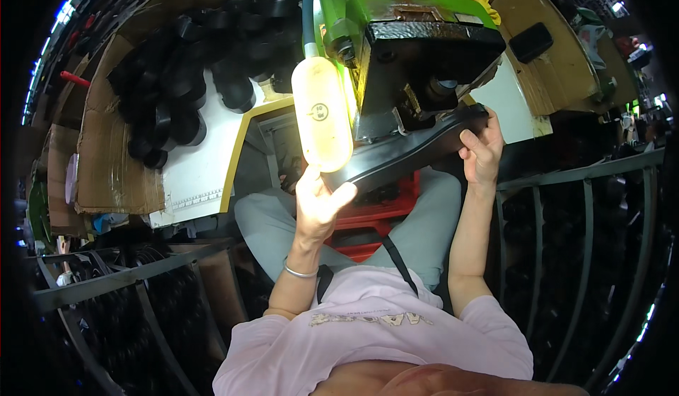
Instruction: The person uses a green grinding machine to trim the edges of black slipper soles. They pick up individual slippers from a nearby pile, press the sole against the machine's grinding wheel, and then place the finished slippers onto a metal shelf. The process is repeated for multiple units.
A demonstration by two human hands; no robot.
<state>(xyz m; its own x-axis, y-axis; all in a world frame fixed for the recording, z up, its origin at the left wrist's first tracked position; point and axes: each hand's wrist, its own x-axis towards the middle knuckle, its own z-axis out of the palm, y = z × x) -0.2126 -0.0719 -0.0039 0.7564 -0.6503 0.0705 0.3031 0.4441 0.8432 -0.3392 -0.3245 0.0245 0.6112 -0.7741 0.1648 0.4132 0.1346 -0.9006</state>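
A long black shoe sole (409,157) is held slantwise between my two hands, under the black head of a green machine (431,56). My left hand (318,201) grips its left end, thumb out along the near edge, just below a lit oblong lamp (322,113). At the raised right end, my right hand (482,152) closes round the sole, with the thumb on the near side. Part of the sole's far edge is hidden by the machine head, so I cannot tell whether the two touch.
Many black sole or heel pieces (170,124) are heaped at the left on a white table (201,173) with a yellow edge. Cardboard walls (113,155) stand around them. A red stool (364,226) is between my knees. Metal racks (587,233) flank me on both sides.
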